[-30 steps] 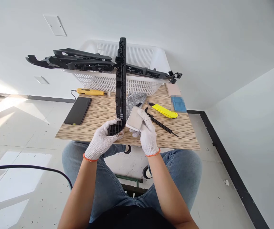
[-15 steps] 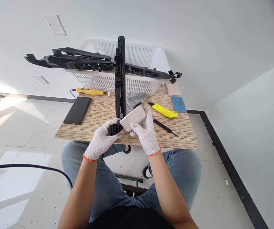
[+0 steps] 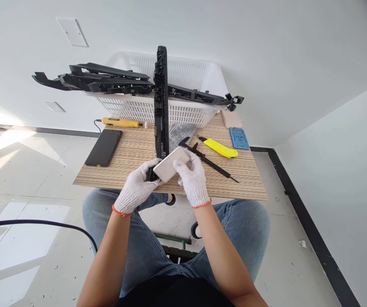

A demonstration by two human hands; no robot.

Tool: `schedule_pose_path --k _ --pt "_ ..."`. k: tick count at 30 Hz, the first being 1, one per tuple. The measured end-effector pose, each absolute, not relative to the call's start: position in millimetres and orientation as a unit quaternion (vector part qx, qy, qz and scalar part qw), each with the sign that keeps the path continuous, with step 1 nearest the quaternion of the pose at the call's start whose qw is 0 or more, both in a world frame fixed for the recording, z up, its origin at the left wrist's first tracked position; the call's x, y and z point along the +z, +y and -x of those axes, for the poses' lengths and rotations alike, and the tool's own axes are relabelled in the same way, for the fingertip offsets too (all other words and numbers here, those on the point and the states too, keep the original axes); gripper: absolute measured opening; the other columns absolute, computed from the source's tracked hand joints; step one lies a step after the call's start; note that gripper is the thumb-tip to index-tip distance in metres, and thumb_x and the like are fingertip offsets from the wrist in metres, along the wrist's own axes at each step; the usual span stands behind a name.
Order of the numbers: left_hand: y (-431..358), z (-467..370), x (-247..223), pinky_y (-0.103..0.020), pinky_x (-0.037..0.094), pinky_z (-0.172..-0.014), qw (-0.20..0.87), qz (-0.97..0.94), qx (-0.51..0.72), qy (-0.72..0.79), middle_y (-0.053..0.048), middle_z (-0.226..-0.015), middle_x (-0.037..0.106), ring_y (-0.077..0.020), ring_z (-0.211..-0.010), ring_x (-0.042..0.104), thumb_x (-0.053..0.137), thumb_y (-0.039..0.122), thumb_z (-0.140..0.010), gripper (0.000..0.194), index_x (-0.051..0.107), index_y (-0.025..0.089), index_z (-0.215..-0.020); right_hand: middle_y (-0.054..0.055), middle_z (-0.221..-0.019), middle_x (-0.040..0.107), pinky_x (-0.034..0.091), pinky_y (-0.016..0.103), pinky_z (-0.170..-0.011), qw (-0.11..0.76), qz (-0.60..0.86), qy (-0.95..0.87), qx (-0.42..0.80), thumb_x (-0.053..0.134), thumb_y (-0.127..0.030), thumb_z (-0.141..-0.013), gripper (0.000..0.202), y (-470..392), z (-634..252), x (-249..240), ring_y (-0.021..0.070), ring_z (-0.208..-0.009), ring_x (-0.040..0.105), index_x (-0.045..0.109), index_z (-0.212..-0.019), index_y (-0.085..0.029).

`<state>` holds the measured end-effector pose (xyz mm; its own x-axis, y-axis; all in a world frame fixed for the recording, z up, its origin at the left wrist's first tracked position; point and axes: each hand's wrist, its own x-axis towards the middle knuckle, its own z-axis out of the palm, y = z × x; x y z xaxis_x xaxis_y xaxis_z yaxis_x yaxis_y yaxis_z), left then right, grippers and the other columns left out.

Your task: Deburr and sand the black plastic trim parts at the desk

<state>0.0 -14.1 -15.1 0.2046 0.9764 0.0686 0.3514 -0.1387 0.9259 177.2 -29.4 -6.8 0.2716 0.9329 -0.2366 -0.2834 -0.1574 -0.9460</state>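
A long black plastic trim part stands nearly upright over the small wooden table. My left hand, in a white knit glove, grips its lower end. My right hand, also gloved, holds a flat pale sanding block pressed against the lower end of the part, next to my left fingers. The bottom tip of the part is hidden behind the block and my hands.
A white mesh basket at the back carries several more black trim parts. On the table lie a black phone, a yellow pen tool, a grey cloth, a yellow utility knife, black cutters, a blue pad.
My right hand has swung the sanding block leftward and down, from beside the part onto its lower end. The part has tilted slightly and my left hand kept its grip.
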Motion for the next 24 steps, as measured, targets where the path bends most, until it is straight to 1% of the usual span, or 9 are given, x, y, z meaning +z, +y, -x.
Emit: schedule_pose_path --k 2,4,6,9,12,16,19,21,24 --pt "-15.2 -1.2 -14.0 -0.050 0.055 -0.114 0.423 -0.646 0.375 0.512 -0.007 -0.128 0.080 -0.0311 -0.122 0.073 0.080 0.035 -0.076 0.052 0.072 0.023 -0.126 0.001 -0.097 0.070 0.044 0.019 -0.040 0.609 0.553 -0.263 0.504 0.082 -0.044 -0.076 0.062 -27.5 -177.5 -6.7 0.0106 -0.062 0.058 0.062 -0.131 -0.024" --pt "-16.2 -2.1 -12.8 -0.050 0.056 -0.114 0.423 -0.643 0.377 0.515 -0.007 -0.128 0.080 -0.0308 -0.122 0.073 0.081 0.035 -0.075 0.051 0.072 0.023 -0.124 0.003 -0.101 0.072 0.046 0.019 -0.042 0.602 0.546 -0.268 0.517 0.084 -0.043 -0.073 0.063 -25.6 -178.2 -6.7 0.0126 -0.067 0.063 0.062 -0.128 -0.023" --pt "-16.9 -2.5 -11.8 -0.049 0.056 -0.114 0.429 -0.638 0.381 0.514 -0.007 -0.128 0.080 -0.0308 -0.123 0.073 0.082 0.034 -0.074 0.051 0.072 0.023 -0.123 0.005 -0.105 0.073 0.047 0.019 -0.041 0.597 0.544 -0.264 0.527 0.085 -0.042 -0.071 0.064 -24.2 -178.8 -6.3 0.0141 -0.070 0.067 0.061 -0.127 -0.022" --pt "-17.0 -2.5 -11.3 -0.050 0.055 -0.115 0.442 -0.627 0.388 0.511 -0.008 -0.127 0.080 -0.0314 -0.123 0.073 0.082 0.037 -0.075 0.050 0.072 0.022 -0.121 0.008 -0.110 0.074 0.047 0.019 -0.040 0.617 0.545 -0.233 0.517 0.082 -0.043 -0.076 0.061 -23.3 -179.2 -5.1 0.0148 -0.071 0.070 0.060 -0.127 -0.020" --pt "-16.8 -2.2 -11.5 -0.051 0.055 -0.115 0.428 -0.640 0.382 0.511 -0.008 -0.127 0.080 -0.0316 -0.123 0.073 0.082 0.036 -0.075 0.049 0.072 0.022 -0.121 0.008 -0.109 0.075 0.050 0.019 -0.042 0.602 0.533 -0.247 0.540 0.084 -0.040 -0.074 0.058 -23.1 -178.9 -4.0 0.0148 -0.071 0.072 0.062 -0.123 -0.019" --pt "-16.3 -1.9 -12.4 -0.051 0.055 -0.114 0.429 -0.640 0.381 0.511 -0.008 -0.124 0.080 -0.0313 -0.121 0.074 0.080 0.037 -0.076 0.048 0.072 0.023 -0.121 0.008 -0.105 0.077 0.047 0.017 -0.038 0.607 0.545 -0.229 0.532 0.083 -0.042 -0.076 0.056 -23.2 -178.0 -4.1 0.0156 -0.070 0.074 0.061 -0.121 -0.019" --pt "-16.1 -1.6 -13.3 -0.052 0.055 -0.114 0.422 -0.646 0.369 0.518 -0.007 -0.123 0.081 -0.0317 -0.121 0.074 0.081 0.037 -0.076 0.049 0.073 0.023 -0.122 0.007 -0.101 0.078 0.049 0.017 -0.039 0.606 0.531 -0.238 0.542 0.087 -0.041 -0.073 0.054 -22.8 -178.0 -5.2 0.0162 -0.071 0.076 0.062 -0.114 -0.019" --pt "-16.0 -1.7 -14.1 -0.051 0.055 -0.115 0.426 -0.646 0.372 0.513 -0.007 -0.126 0.080 -0.0315 -0.123 0.073 0.081 0.037 -0.076 0.049 0.073 0.024 -0.123 0.008 -0.101 0.078 0.042 0.015 -0.035 0.611 0.539 -0.221 0.536 0.088 -0.043 -0.072 0.054 -22.6 -179.0 -5.4 0.0160 -0.070 0.076 0.061 -0.111 -0.018" --pt "-16.2 -2.1 -14.5 -0.050 0.056 -0.114 0.439 -0.639 0.381 0.504 -0.007 -0.129 0.079 -0.0305 -0.124 0.073 0.081 0.038 -0.078 0.050 0.072 0.023 -0.125 0.011 -0.105 0.078 0.030 0.014 -0.029 0.611 0.556 -0.205 0.525 0.087 -0.050 -0.074 0.056 -23.2 -181.1 -4.5 0.0157 -0.068 0.075 0.060 -0.111 -0.018"
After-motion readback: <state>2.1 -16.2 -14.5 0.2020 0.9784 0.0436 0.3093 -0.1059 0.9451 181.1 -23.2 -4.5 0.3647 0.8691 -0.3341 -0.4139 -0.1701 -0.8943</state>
